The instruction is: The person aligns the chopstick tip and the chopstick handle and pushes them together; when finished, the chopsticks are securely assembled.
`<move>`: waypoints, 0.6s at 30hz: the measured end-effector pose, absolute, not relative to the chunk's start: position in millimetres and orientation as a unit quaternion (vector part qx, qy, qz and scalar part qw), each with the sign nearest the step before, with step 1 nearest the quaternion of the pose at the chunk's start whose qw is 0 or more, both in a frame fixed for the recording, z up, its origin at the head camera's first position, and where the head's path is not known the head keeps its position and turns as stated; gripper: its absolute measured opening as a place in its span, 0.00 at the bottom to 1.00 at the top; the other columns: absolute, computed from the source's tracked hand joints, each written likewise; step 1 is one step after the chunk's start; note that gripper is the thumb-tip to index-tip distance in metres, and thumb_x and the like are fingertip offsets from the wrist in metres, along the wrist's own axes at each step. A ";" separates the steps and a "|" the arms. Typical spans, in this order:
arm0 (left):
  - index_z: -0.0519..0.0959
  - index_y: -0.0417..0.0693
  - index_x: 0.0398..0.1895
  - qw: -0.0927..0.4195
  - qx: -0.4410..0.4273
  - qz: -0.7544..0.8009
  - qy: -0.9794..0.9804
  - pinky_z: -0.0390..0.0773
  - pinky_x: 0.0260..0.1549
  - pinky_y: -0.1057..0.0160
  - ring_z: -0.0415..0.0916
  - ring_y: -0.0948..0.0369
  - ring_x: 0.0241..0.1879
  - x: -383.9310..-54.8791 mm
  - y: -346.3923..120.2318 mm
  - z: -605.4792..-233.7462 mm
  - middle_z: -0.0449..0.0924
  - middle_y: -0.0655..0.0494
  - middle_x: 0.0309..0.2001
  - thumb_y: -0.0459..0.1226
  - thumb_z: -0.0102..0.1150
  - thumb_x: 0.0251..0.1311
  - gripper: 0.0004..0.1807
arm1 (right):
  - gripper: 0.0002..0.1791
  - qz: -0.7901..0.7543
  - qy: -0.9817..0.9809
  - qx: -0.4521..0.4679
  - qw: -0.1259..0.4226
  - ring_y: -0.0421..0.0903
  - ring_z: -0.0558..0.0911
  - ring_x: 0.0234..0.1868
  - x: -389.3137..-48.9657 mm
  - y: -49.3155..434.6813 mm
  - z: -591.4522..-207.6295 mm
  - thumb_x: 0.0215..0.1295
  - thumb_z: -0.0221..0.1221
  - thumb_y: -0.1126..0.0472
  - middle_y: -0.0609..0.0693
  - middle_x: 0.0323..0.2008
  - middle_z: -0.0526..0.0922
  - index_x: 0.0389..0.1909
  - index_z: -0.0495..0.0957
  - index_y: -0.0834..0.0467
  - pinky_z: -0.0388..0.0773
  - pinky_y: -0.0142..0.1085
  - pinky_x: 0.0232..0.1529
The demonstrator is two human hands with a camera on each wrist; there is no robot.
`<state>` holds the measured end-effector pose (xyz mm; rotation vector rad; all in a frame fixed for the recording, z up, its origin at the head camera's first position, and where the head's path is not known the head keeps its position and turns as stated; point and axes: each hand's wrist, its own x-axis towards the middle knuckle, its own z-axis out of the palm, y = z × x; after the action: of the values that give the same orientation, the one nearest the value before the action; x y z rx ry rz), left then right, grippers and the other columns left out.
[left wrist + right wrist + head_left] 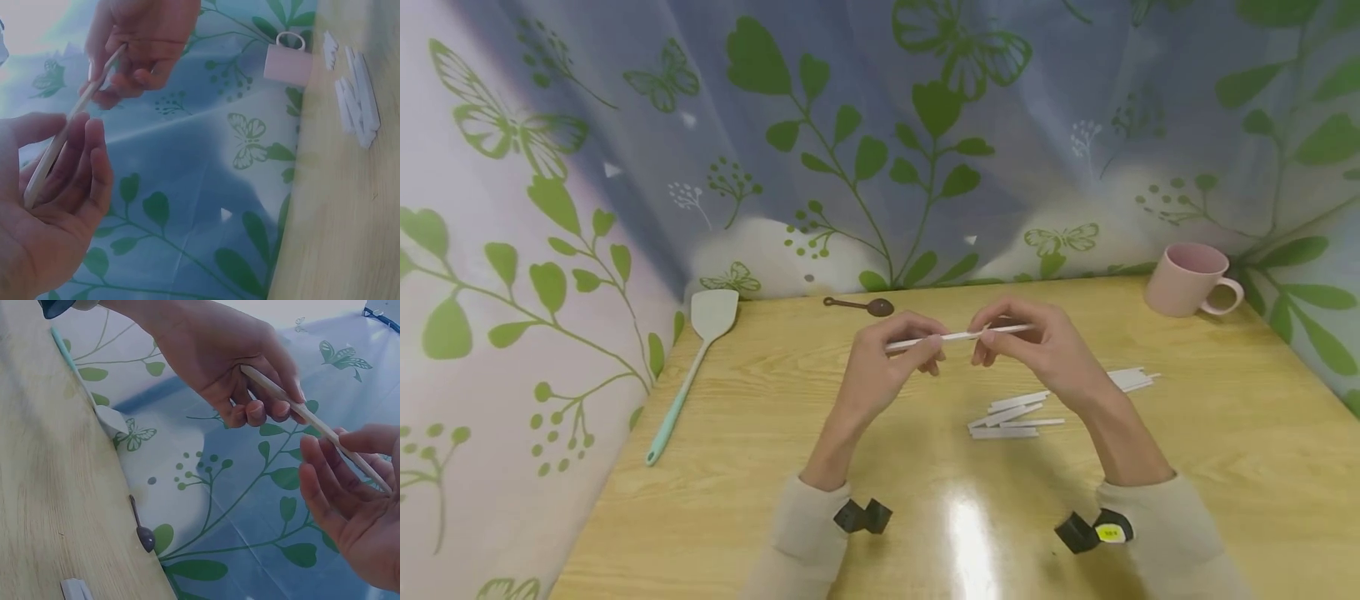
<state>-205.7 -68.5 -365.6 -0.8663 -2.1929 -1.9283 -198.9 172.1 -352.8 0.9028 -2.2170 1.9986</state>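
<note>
A slim white stick (957, 337) is held up level above the table, spanning both hands. My left hand (880, 362) pinches its left part between thumb and fingers. My right hand (1060, 354) pinches the right part the same way, the two grips a short gap apart. In the left wrist view the stick (45, 172) runs back across the left palm; its other end reaches the right palm. Below the right hand, several similar white sticks (1015, 411) lie in a loose pile on the table. More white sticks (1131, 380) lie behind the right wrist, which partly covers them.
A pale spatula (715, 312) with a mint handle lies along the left side of the wooden table (730, 517). A small brown spoon (880, 307) is near the back edge. The pink mug (1183, 283) stands at the back right, before a leaf-patterned curtain (850, 167).
</note>
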 end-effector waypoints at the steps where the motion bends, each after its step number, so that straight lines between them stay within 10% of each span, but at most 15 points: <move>1: 0.85 0.42 0.48 0.049 -0.286 -0.633 -0.718 0.86 0.35 0.43 0.85 0.46 0.28 -205.3 -69.2 -365.0 0.86 0.47 0.33 0.35 0.62 0.73 0.08 | 0.05 0.641 -0.709 0.293 0.012 0.51 0.87 0.35 -198.5 172.8 -352.0 0.77 0.57 0.68 0.57 0.35 0.84 0.48 0.78 0.64 0.85 0.40 0.42; 18: 0.85 0.44 0.53 -0.043 -0.234 -0.619 -0.748 0.86 0.35 0.53 0.83 0.41 0.31 -182.4 -101.5 -381.4 0.85 0.47 0.33 0.38 0.57 0.77 0.11 | 0.09 0.697 -0.687 0.205 0.029 0.49 0.86 0.31 -207.4 157.6 -368.7 0.71 0.64 0.68 0.56 0.37 0.84 0.48 0.77 0.66 0.86 0.39 0.37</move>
<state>-182.4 -101.5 -381.4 -0.7568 -2.4175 -1.9997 -207.4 157.6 -368.7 0.6320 -2.1178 2.1503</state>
